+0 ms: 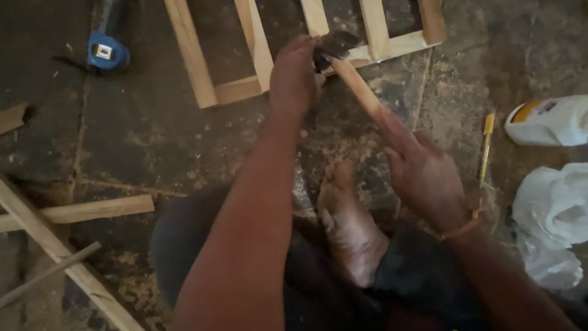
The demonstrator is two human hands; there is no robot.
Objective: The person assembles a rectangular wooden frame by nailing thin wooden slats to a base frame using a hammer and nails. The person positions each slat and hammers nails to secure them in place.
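Observation:
My right hand (422,171) grips the wooden handle of a hammer (352,76), forefinger stretched along the shaft. The dark hammer head rests near the front rail of a pale wooden slat frame (239,89) lying on the floor. My left hand (295,73) is closed at the frame's front edge, right beside the hammer head, fingers pinched together; whatever it pinches is hidden. My bare foot (349,220) lies on the floor between my arms.
A blue tape measure (107,52) sits at the far left. Loose wood strips (79,211) lie at the left. On the right are a yellow pen (487,144), a white bottle (548,121) and a crumpled white bag (554,227). Sawdust covers the dark stone floor.

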